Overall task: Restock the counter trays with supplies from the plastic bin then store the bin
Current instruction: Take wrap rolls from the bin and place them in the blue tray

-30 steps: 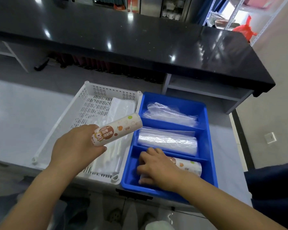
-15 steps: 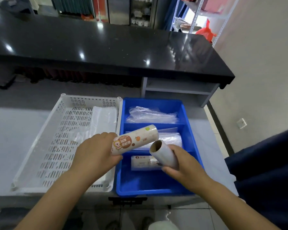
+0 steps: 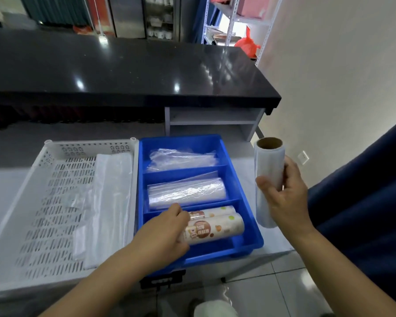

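**Printed roll down in the blue tray, film roll up in the other hand**

So the person's left hand [image 3: 164, 234] is down in the near compartment of the blue tray [image 3: 181, 141]. Its fingers are wrapped round the left end of a printed roll [image 3: 217, 229] that's lying flat on its side. A second printed roll [image 3: 215, 212] sits just behind it in the same compartment, and the two touch along their length. The middle compartment has a rolled stack of clear bags [image 3: 188, 193], and the far one has looser clear bags [image 3: 181, 157].

The right hand [image 3: 286, 200] is off to the right of the tray, gripping a clear film roll [image 3: 269, 165] more or less upright. The thumb is on the near side, the fingers curl round the back, and the cardboard core shows at the top.

The white slotted bin [image 3: 62, 179] sits on the bench [image 3: 0, 188], right up against the tray's left side. Inside it a long strip of folded white plastic bags [image 3: 112, 202] runs along the right side, plus some flatter clear packets that are hard to make out. A glossy black worktop [image 3: 124, 69] runs across the far side.
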Motion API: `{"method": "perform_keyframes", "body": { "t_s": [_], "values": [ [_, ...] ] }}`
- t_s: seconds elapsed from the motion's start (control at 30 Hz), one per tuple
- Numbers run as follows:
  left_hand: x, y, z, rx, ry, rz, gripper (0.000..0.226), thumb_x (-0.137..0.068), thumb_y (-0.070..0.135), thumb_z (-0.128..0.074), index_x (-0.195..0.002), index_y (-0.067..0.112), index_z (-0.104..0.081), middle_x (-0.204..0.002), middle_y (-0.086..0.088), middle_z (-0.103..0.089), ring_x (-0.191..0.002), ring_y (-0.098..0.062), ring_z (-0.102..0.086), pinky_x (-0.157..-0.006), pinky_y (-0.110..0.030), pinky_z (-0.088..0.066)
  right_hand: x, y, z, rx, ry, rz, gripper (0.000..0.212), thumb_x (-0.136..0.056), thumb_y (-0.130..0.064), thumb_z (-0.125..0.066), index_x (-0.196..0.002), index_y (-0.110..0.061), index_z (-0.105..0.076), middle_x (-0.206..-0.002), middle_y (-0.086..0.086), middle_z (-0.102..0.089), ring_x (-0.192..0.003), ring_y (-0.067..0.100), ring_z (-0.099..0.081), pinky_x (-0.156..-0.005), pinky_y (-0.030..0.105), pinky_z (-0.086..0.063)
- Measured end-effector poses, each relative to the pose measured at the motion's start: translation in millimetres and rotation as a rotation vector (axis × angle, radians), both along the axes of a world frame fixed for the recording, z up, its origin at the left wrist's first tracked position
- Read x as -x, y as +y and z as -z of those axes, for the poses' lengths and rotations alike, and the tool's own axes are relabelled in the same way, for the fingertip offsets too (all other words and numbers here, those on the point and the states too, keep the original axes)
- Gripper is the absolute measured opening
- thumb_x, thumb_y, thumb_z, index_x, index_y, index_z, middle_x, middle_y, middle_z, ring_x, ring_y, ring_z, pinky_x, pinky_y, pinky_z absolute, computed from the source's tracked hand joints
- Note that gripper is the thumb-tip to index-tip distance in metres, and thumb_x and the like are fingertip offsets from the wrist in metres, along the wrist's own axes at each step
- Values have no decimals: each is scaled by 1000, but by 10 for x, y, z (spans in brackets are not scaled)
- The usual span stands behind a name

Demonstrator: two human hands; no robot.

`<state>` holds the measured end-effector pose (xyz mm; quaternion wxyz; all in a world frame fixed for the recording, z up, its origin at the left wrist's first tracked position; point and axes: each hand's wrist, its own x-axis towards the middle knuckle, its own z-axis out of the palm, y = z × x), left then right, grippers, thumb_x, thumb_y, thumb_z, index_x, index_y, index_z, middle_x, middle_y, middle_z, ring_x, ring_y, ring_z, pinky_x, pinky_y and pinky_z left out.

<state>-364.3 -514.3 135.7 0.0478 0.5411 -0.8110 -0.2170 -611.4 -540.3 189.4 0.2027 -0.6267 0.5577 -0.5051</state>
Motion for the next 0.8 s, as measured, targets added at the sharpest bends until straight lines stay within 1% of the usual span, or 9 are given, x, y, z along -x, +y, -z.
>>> {"method": "perform_keyframes", "body": {
  "t_s": [0.07,0.13,0.2,0.27,0.33,0.43,0.5,0.63,0.8],
  "values": [
    [47,7,79,-6,20,11,52,-75,48,-63,-121,30,-46,-117,11,-44,-102,-6,-43,-82,-25,-49,26,28,44,-23,39,-3,45,-76,-56,-59,-113,-44,-37,-100,-46,-46,-98,-15,-52,-63,-2,-44],
    [73,3,156,-9,19,20,54,-76,49,-64,-123,29,-46,-120,10,-44,-107,-8,-37,-91,-26,-42,36,40,84,-51,60,-16,48,-73,-56,-57,-115,-40,-38,-100,-44,-47,-99,-15,-52,-64,-3,-44],
    [78,8,217,-28,49,2,51,-75,47,-66,-119,31,-45,-118,11,-44,-105,-7,-35,-91,-24,-40,35,31,108,-74,86,-34,50,-72,-55,-58,-116,-38,-40,-102,-39,-48,-99,-13,-53,-65,0,-47],
    [71,23,258,-58,93,-50,46,-72,44,-69,-110,33,-44,-114,12,-44,-101,-5,-37,-87,-23,-43,23,16,129,-103,110,-63,51,-73,-51,-60,-118,-34,-43,-104,-34,-49,-99,-8,-55,-66,5,-51],
    [64,23,271,-54,89,-70,40,-73,42,-69,-103,33,-45,-112,12,-45,-98,-5,-39,-85,-24,-46,1,-3,150,-131,131,-96,56,-73,-48,-61,-122,-28,-45,-107,-27,-50,-98,0,-58,-73,13,-52],
    [65,4,271,-33,61,-69,35,-74,40,-68,-101,32,-47,-110,12,-46,-95,-6,-39,-83,-23,-44,-62,-34,169,-140,210,-151,66,-71,-51,-59,-127,-21,-45,-115,-11,-53,-99,10,-59,-78,25,-53],
    [72,9,249,-27,53,-66,35,-75,40,-68,-102,31,-48,-111,11,-47,-96,-7,-39,-84,-23,-43,-119,-63,171,-142,263,-196,69,-70,-53,-58,-129,-20,-44,-120,-2,-55,-100,13,-58,-80,29,-54],
    [-73,-7,72,19,28,-89,39,-75,40,-69,-109,29,-54,-111,11,-52,-101,-9,-45,-88,-26,-43,-276,-143,199,-61,543,-316,67,-73,-47,-70,-130,-22,-44,-117,1,-61,-97,11,-57,-81,28,-50],
    [-649,-50,-176,151,16,-378,22,-82,27,-66,-103,29,-60,-97,12,-60,-93,-7,-50,-77,-22,-41,-570,-140,349,111,1028,-588,70,-68,-47,-76,-126,-18,-50,-102,4,-66,-86,24,-62,-71,34,-51]
  ]
}}
